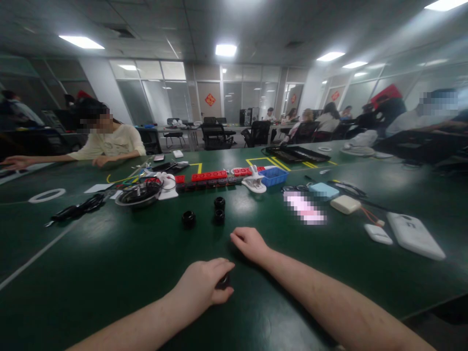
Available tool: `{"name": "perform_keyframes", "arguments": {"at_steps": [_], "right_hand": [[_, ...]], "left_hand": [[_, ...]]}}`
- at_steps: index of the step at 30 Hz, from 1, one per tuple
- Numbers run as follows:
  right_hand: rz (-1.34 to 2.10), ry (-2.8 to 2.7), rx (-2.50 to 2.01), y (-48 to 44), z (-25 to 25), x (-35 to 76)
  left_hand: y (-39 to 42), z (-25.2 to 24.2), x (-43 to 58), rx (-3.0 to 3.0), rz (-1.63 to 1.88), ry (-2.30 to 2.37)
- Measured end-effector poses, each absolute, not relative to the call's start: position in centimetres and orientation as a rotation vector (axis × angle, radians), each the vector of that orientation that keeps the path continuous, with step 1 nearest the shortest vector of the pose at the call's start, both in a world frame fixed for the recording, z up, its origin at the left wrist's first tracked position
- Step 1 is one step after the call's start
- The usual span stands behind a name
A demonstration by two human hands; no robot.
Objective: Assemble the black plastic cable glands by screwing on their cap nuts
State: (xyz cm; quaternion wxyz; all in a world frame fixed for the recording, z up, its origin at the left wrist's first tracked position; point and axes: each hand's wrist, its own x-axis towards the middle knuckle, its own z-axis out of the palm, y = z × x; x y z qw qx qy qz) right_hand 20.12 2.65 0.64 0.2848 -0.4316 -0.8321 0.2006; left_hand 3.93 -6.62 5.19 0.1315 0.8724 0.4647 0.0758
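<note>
My left hand (204, 285) rests low on the dark green table (109, 273), its fingers curled round a small black round part (224, 281). My right hand (249, 243) lies just beyond it with the fingers curled under, knuckles up; whether anything is inside is hidden. Three small black round parts stand ahead of the hands: one at the left (188, 219) and two close together (219, 209).
Past the parts lie a row of red blocks (209, 176), a blue basket (274, 176), a white clamp (254, 182), a black dish with cables (138, 195), and white devices (415, 235) at the right. A person in a cream top (109, 144) sits far left; others sit behind.
</note>
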Motion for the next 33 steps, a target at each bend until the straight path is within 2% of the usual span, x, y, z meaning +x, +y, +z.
{"name": "perform_keyframes", "arguments": {"at_steps": [11,19,24,28,33], "right_hand": [[0.674,-2.207,-1.132,3.5,0.3,19.9],[0.758,-2.134,-1.029,2.7,1.2,20.1],[0.660,-2.034,-0.822,0.4,2.6,20.0],[0.572,-2.057,-0.842,-0.6,3.2,19.7],[0.544,-2.185,-0.810,-0.7,3.2,19.5]], "left_hand": [[-4.4,1.3,4.0,2.731,0.687,1.174],[-3.1,1.1,3.4,2.395,0.691,1.297],[-2.9,0.3,3.1,2.200,0.689,1.438],[-3.0,0.4,2.6,2.203,0.674,1.491],[-2.8,2.5,1.8,2.232,0.495,1.514]]}}
